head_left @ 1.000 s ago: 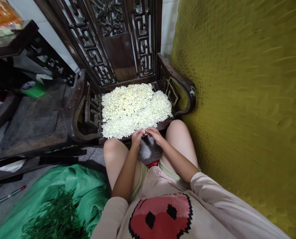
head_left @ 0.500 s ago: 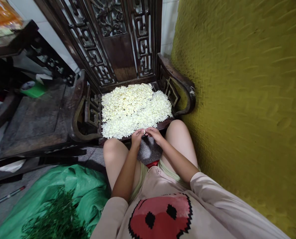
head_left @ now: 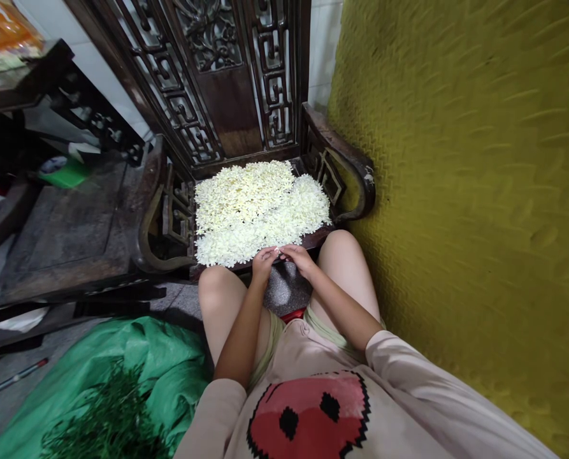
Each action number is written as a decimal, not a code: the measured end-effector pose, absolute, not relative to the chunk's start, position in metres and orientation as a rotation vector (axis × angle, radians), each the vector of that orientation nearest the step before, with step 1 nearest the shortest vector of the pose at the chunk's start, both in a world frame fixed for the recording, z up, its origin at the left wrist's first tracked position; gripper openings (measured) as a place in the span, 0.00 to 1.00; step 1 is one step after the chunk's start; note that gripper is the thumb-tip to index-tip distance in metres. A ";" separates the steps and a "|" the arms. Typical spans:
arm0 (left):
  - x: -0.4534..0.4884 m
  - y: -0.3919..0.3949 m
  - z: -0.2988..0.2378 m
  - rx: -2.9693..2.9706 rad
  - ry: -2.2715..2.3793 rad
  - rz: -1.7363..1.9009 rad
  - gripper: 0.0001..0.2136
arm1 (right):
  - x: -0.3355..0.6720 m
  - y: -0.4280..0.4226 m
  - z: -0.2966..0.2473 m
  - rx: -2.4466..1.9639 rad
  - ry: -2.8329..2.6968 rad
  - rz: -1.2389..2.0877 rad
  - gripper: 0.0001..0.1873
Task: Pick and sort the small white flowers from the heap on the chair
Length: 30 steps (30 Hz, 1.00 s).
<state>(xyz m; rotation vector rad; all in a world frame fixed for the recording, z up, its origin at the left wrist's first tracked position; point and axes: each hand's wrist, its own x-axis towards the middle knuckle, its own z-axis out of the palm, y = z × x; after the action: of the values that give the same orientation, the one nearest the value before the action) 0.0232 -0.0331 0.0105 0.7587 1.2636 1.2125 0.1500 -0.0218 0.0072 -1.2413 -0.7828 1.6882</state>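
Observation:
My left hand (head_left: 265, 261) and my right hand (head_left: 296, 256) meet above the gap between my knees, at the front edge of a dark carved wooden chair (head_left: 240, 143). A small white flower (head_left: 278, 250) shows between the fingertips, pinched from both sides. Just beyond my hands a thick layer of loose white and pale yellow flowers (head_left: 260, 204) covers most of the seat. The paler ones lie along the front and right, the yellower ones toward the back left.
A yellow textured mat (head_left: 466, 191) rises along the right. At lower left, a green sack (head_left: 169, 363) holds leafy greens (head_left: 107, 414). Left of the chair stands a dark wooden table (head_left: 69, 236) with a bright green container (head_left: 67, 173). The chair's armrests flank the seat.
My fingers have shifted very slightly around the small flower. The spread of flowers and everything around it look the same.

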 end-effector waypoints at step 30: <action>0.020 -0.033 0.011 0.771 1.276 1.231 0.19 | 0.151 -0.022 0.010 -1.242 -0.792 1.728 0.14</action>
<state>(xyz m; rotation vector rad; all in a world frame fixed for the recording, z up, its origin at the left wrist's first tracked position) 0.0202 -0.0329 0.0112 0.7712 1.2756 1.2314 0.1505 -0.0217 0.0096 -1.2419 -0.7917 1.7277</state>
